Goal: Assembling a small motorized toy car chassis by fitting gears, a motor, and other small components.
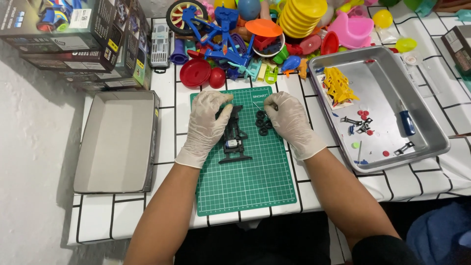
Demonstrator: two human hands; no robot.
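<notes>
Both of my hands wear pale latex gloves over a green cutting mat (245, 181). My left hand (206, 125) rests its thumb and fingers on the upper end of a black toy car chassis (234, 140) that lies flat on the mat. My right hand (289, 122) pinches a thin metal rod (258, 106) near its fingertips, just above several small black wheels (263, 123) clustered beside the chassis.
A metal tray (422, 142) at the right holds yellow parts (338, 86), a blue-handled screwdriver (406, 121) and small red and black bits. An open grey box lid (117, 142) lies at the left. Stacked boxes (83, 39) and a heap of colourful plastic toys (265, 34) fill the back.
</notes>
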